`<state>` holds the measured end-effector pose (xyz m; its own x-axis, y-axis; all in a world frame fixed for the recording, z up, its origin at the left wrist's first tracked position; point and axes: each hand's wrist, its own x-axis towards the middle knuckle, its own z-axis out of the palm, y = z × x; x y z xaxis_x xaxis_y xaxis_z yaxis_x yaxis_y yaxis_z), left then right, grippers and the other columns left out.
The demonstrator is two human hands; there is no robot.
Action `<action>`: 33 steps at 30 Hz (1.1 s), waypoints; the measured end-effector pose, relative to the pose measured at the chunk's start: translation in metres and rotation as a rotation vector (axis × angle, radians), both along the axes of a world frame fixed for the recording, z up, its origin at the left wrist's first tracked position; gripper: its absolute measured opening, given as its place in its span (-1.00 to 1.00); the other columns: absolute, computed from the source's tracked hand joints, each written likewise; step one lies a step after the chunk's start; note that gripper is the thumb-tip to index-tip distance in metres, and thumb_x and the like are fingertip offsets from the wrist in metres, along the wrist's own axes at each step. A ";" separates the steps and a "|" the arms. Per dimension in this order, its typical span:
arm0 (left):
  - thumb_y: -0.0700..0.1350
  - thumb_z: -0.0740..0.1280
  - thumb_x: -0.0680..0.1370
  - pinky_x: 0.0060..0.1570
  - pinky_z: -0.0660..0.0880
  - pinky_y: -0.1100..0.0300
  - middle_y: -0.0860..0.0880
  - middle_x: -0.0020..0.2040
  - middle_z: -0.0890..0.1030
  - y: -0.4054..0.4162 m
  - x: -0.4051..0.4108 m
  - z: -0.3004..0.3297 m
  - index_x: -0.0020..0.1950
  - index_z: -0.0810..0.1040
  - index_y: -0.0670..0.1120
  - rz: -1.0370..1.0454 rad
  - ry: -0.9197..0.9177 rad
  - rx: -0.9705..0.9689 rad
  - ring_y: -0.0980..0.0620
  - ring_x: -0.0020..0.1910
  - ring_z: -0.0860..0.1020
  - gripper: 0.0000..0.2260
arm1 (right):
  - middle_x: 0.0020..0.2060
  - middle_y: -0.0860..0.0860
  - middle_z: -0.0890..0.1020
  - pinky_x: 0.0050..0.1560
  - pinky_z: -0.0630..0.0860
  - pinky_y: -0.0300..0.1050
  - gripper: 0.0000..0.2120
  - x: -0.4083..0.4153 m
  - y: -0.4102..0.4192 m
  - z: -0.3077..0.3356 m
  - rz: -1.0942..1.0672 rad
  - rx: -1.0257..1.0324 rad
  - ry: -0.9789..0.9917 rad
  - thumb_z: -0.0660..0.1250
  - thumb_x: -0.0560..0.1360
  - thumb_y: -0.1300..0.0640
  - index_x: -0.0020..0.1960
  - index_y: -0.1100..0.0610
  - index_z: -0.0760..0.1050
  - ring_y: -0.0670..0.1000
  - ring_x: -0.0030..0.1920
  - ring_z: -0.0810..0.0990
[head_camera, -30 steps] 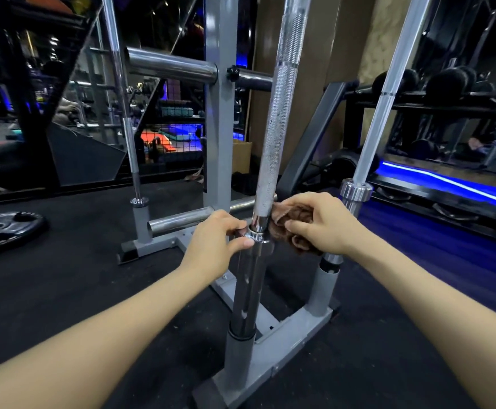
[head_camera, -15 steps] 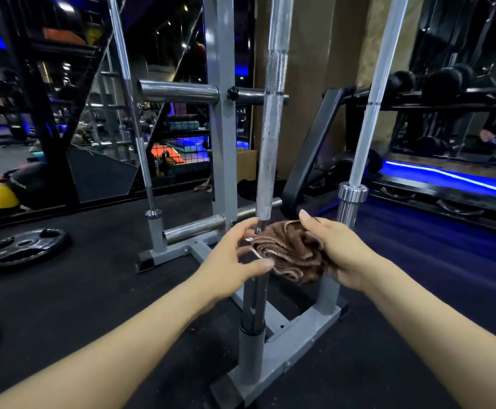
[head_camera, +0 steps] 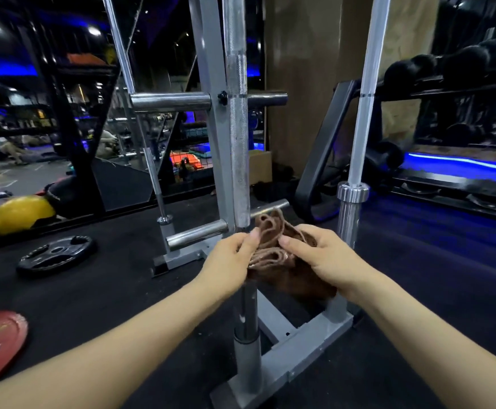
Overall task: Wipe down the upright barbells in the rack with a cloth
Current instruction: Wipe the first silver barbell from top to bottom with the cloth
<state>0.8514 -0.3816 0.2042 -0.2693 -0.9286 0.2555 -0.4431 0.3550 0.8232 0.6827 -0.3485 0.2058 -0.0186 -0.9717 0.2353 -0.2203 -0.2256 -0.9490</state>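
Change since the earlier frame: cloth (head_camera: pixel 282 255) has come off the middle barbell (head_camera: pixel 238 149) and now sits bunched between both hands, just in front of the bar's lower shaft.

Left hand (head_camera: pixel 229 258): thumb and fingertips pinch a folded edge of the cloth. Right hand (head_camera: pixel 323 258): fingers curled over the bulk, gripping it.

Cloth: brown, soft, limp, light; folds loosely and likely needs regathering into a pad before wrapping round a bar.

Barbells: middle one knurled, stiff, probably heavy, seated upright in a rack (head_camera: pixel 305 346) sleeve; right barbell (head_camera: pixel 365 98) smooth, possibly slippery.

Suggested hold: wrap cloth around the shaft, squeeze, slide.
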 end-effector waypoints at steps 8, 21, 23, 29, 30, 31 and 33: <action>0.24 -0.03 0.60 -0.10 0.46 0.06 -0.04 -0.23 0.61 -0.014 0.013 0.016 -0.10 0.55 -0.19 0.179 -0.096 -0.187 -0.02 -0.22 0.56 -0.43 | -0.31 0.15 0.57 -0.20 0.39 -0.08 -0.62 0.013 -0.021 0.009 -0.224 0.011 -0.136 0.29 0.56 -0.01 -0.15 0.33 0.53 0.05 -0.28 0.51; -0.23 0.19 0.62 0.09 0.31 0.52 0.15 0.20 0.44 -0.072 0.041 -0.001 0.43 0.33 -0.06 -0.253 0.089 -0.069 0.17 0.24 0.43 -0.62 | 0.00 0.01 0.62 0.10 0.50 -0.09 -0.72 0.092 -0.041 -0.001 -0.564 -0.253 0.031 0.46 0.40 -0.04 0.06 0.01 0.52 -0.04 0.01 0.59; -0.24 0.20 0.61 0.07 0.31 0.55 0.20 0.19 0.44 -0.077 0.043 -0.005 0.42 0.33 -0.01 -0.299 0.132 -0.079 0.20 0.24 0.42 -0.61 | 0.05 -0.04 0.61 0.12 0.46 -0.22 -0.61 0.094 -0.037 -0.010 -0.602 -0.315 0.080 0.53 0.34 0.09 0.11 0.01 0.49 -0.09 0.06 0.57; -0.26 0.21 0.61 0.13 0.39 0.51 0.18 0.19 0.50 -0.087 0.047 -0.020 0.40 0.39 0.00 -0.390 0.294 -0.008 0.23 0.21 0.46 -0.62 | -0.05 -0.06 0.55 0.13 0.44 -0.14 -0.79 0.109 -0.045 -0.012 -0.673 -0.538 0.218 0.46 0.33 0.07 -0.09 -0.12 0.51 0.05 0.08 0.54; -0.25 0.20 0.61 0.16 0.41 0.44 0.17 0.20 0.52 -0.087 0.047 -0.020 0.39 0.41 0.00 -0.408 0.311 0.010 0.21 0.20 0.48 -0.64 | -0.02 -0.05 0.50 0.17 0.40 -0.17 -0.82 0.111 -0.046 -0.012 -0.677 -0.532 0.226 0.43 0.32 -0.04 -0.10 -0.11 0.53 0.05 0.13 0.49; -0.23 0.19 0.62 0.18 0.45 0.36 0.14 0.19 0.56 -0.088 0.048 -0.021 0.37 0.44 0.02 -0.427 0.325 0.034 0.20 0.19 0.51 -0.66 | 0.02 -0.05 0.46 0.21 0.36 -0.23 -0.80 0.112 -0.045 -0.012 -0.673 -0.510 0.208 0.39 0.31 -0.16 -0.12 -0.11 0.55 0.02 0.18 0.44; -0.19 0.19 0.63 0.09 0.52 0.30 0.13 0.11 0.63 -0.087 0.050 -0.020 0.31 0.50 0.06 -0.451 0.347 0.084 0.21 0.10 0.57 -0.70 | 0.07 -0.07 0.41 0.24 0.30 -0.32 -0.75 0.113 -0.043 -0.010 -0.623 -0.480 0.106 0.27 0.35 -0.28 -0.19 -0.14 0.57 -0.06 0.24 0.40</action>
